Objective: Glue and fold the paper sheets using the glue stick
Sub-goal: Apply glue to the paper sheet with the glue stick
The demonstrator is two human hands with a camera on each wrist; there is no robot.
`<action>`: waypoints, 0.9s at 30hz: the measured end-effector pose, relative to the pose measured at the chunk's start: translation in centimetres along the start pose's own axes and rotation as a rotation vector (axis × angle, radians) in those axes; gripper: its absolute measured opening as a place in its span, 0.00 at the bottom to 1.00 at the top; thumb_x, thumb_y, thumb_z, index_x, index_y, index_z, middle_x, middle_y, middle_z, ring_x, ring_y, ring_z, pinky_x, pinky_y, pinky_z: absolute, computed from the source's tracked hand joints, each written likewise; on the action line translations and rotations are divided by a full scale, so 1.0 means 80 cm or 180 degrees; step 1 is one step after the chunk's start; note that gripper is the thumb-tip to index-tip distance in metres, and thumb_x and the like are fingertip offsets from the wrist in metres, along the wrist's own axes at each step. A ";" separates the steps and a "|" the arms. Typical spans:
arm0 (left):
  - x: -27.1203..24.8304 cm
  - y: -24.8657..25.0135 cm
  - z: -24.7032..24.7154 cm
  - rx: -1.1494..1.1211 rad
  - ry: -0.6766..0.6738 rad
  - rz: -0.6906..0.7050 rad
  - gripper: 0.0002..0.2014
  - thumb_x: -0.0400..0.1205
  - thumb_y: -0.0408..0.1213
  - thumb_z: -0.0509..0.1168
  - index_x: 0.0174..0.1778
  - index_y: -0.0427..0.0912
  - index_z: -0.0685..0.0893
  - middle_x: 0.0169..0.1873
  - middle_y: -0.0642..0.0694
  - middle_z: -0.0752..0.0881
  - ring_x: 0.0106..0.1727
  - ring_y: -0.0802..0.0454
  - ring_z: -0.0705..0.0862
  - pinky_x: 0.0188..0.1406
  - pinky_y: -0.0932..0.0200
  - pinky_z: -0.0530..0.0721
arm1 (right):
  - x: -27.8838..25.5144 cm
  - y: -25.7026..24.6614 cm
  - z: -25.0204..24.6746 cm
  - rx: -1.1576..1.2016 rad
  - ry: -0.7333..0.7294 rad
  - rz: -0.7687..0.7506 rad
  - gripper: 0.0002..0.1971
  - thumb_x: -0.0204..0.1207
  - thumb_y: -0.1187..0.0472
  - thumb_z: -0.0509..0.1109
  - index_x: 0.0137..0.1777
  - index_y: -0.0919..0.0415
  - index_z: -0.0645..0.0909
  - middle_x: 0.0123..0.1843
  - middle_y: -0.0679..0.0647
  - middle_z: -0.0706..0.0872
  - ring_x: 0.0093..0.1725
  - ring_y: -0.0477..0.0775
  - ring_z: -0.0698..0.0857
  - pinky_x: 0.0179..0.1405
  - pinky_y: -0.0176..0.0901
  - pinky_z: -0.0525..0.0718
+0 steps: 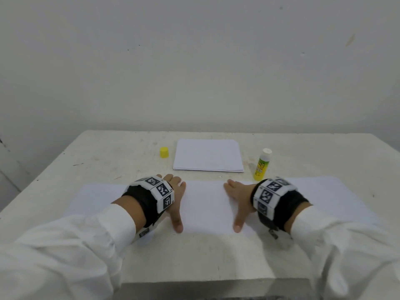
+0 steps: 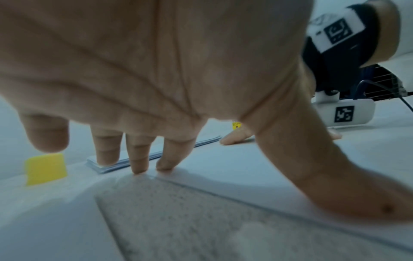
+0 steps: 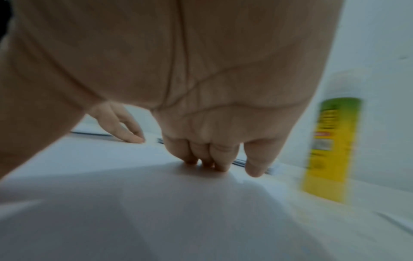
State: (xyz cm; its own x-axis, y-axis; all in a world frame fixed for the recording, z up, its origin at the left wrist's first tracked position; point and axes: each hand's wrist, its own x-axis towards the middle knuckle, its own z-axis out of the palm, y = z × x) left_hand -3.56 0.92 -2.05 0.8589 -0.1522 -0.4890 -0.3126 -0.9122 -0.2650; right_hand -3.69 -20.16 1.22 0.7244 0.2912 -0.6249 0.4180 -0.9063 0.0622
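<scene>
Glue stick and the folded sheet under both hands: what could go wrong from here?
The uncapped glue stick stands upright just beyond the right hand; a careless sweep might topple it. Its yellow cap sits across the paper stack, so the glue may dry. The left hand presses with fingertips only; the sheet could shift.

My head camera looks down at the table [image 1: 91,148]; wrist cameras sit under each palm, sharing the paper stack [image 1: 208,155].

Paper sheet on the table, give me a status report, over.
Both hands, left and right, flat, pressing the paper sheet. Glue stick upright, uncapped, cap aside. Nothing in the way.
</scene>
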 end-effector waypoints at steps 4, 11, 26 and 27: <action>-0.001 0.002 -0.004 0.0005 -0.0033 -0.0007 0.63 0.51 0.73 0.75 0.77 0.43 0.59 0.73 0.46 0.65 0.75 0.44 0.61 0.75 0.40 0.62 | -0.019 0.046 0.013 0.0066 -0.0184 0.0197 0.63 0.66 0.44 0.79 0.83 0.59 0.31 0.85 0.53 0.32 0.84 0.53 0.41 0.81 0.54 0.48; -0.005 0.003 -0.006 0.0040 -0.0128 -0.0036 0.65 0.54 0.72 0.75 0.81 0.43 0.53 0.77 0.46 0.60 0.77 0.42 0.59 0.76 0.39 0.61 | 0.009 0.014 -0.001 -0.0196 -0.0146 0.0287 0.64 0.63 0.39 0.79 0.84 0.61 0.38 0.86 0.58 0.41 0.84 0.60 0.51 0.80 0.56 0.54; -0.008 0.004 -0.010 -0.0015 -0.0255 -0.0124 0.68 0.52 0.72 0.76 0.82 0.43 0.52 0.79 0.45 0.58 0.80 0.41 0.54 0.78 0.37 0.59 | 0.044 -0.013 0.004 -0.0445 0.0143 0.0075 0.72 0.49 0.30 0.80 0.84 0.54 0.38 0.86 0.57 0.40 0.84 0.62 0.51 0.80 0.64 0.57; -0.008 0.005 -0.012 -0.0011 -0.0258 -0.0120 0.68 0.50 0.73 0.75 0.81 0.42 0.53 0.79 0.45 0.59 0.80 0.41 0.55 0.77 0.37 0.59 | 0.030 -0.001 0.003 -0.0369 0.0020 0.0129 0.71 0.54 0.33 0.80 0.84 0.58 0.34 0.85 0.57 0.37 0.84 0.60 0.47 0.81 0.62 0.53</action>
State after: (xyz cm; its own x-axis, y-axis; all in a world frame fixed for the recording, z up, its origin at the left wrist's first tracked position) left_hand -3.81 0.33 -1.06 0.8344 -0.0865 -0.5444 -0.2791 -0.9180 -0.2818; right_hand -2.13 -19.43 -0.43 0.7453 0.2573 -0.6151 0.4486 -0.8760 0.1772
